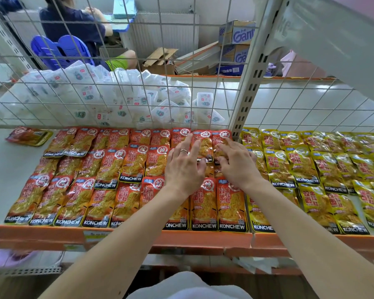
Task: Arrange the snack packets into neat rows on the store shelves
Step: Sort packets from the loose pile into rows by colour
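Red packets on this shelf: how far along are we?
Done: red KONCHEW packets lie in three overlapping rows, yellow packets beside them. In hand: left hand and right hand press the back-row packets. Remaining: one stray red packet lies crooked at back left.

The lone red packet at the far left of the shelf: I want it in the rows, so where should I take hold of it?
The lone red packet lies flat and skewed, apart from the red rows, with the wire mesh close behind. Probably best: come from the front over the bare shelf and pinch its near long edge.
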`<state>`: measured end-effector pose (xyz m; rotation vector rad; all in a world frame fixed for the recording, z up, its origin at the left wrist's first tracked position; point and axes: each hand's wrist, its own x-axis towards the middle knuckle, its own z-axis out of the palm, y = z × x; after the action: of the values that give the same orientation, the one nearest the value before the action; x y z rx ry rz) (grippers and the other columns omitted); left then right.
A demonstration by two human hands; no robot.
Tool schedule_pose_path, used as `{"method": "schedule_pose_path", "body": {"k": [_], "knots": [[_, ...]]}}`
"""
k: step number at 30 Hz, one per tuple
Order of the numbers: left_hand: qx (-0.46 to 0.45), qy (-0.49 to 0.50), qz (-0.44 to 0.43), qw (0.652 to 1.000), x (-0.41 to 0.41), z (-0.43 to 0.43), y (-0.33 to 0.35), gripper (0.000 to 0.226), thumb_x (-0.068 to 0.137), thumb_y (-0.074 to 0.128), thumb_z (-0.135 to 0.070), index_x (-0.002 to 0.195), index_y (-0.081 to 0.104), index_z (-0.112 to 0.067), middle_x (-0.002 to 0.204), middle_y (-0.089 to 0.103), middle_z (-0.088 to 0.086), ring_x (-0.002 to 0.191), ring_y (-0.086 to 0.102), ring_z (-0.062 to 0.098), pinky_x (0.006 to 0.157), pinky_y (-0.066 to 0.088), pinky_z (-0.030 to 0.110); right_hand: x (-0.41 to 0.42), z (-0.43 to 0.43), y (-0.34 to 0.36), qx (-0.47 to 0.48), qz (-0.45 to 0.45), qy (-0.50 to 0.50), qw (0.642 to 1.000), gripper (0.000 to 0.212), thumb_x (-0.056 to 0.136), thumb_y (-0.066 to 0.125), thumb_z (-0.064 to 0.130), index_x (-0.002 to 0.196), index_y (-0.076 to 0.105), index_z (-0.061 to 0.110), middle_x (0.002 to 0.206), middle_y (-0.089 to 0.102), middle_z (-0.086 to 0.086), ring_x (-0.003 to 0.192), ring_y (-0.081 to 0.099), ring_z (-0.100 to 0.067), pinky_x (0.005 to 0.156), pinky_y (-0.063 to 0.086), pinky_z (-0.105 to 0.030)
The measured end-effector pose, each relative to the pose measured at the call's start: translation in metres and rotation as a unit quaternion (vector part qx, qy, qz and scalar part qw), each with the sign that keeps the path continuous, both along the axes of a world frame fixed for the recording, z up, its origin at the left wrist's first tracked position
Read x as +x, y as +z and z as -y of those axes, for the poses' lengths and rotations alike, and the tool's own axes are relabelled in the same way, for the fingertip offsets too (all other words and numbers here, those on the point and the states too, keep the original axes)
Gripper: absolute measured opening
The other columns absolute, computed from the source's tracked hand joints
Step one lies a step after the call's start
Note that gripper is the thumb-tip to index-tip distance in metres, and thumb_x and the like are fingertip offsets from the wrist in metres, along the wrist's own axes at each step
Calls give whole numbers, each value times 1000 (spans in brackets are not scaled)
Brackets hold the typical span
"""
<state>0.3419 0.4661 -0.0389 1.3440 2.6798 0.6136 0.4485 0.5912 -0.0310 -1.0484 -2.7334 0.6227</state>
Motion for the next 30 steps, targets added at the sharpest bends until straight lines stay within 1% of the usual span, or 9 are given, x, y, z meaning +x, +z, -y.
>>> {"method": "schedule_pose_path", "body": {"k": [4,6,8,15,18,21,26,28,30], "knots": [[0,27,-15,1000,3,17,-2,58,101,44,-42,155,31,-24,167,17,-2,151,19,21,123,14,42,7,15,5,18,-47,25,998,47,99,55,27,146,48,26,160,34,-1,148,27,-19,116,17,-49],[4,40,-16,999,5,26,-5,57,101,45,-41,154,33,-23,166,19,-1,151,21,22,122,15,43,10,23,7,28,-56,51,997,48,98,56,29,145,49,26,160,34,0,148,25,-17,114,16,-44],[4,53,-18,998,11,37,-7,57,102,44,-41,154,34,-24,165,21,0,150,21,23,122,16,43,13,31,9,31,-65,71,995,48,99,56,33,146,48,26,161,31,0,149,22,-17,113,15,-42],[8,59,-40,997,28,57,2,54,101,47,-41,152,38,-24,164,26,-1,150,22,21,121,16,42,36,49,13,30,-96,85,991,51,100,50,45,149,42,33,165,22,6,152,13,-16,116,10,-47],[4,46,-49,998,37,60,9,56,101,41,-44,153,36,-25,164,24,-1,150,21,22,120,15,43,52,54,14,35,-101,78,991,51,98,50,45,148,44,33,164,23,6,152,15,-18,115,12,-50],[4,34,-56,998,54,64,14,64,95,33,-51,154,34,-25,164,25,-1,150,22,23,120,16,45,71,60,16,36,-92,63,993,51,99,54,43,147,45,30,164,22,7,152,15,-19,115,12,-51],[11,34,-59,998,89,86,14,59,98,37,-51,154,33,-30,165,23,-1,149,22,22,121,14,45,103,77,19,28,-70,61,995,52,100,50,42,150,41,29,166,18,3,152,10,-17,119,11,-53],[18,38,-61,997,103,99,12,59,99,37,-51,154,33,-31,165,22,-2,149,22,23,121,12,44,116,88,19,26,-75,64,995,52,101,50,42,150,41,28,166,18,3,152,10,-16,120,7,-49],[28,42,-66,997,119,114,12,60,97,37,-51,153,35,-29,164,25,-2,148,23,24,121,15,45,128,101,18,35,-78,73,994,52,101,50,42,150,42,28,166,18,3,152,9,-16,118,5,-45]]}}
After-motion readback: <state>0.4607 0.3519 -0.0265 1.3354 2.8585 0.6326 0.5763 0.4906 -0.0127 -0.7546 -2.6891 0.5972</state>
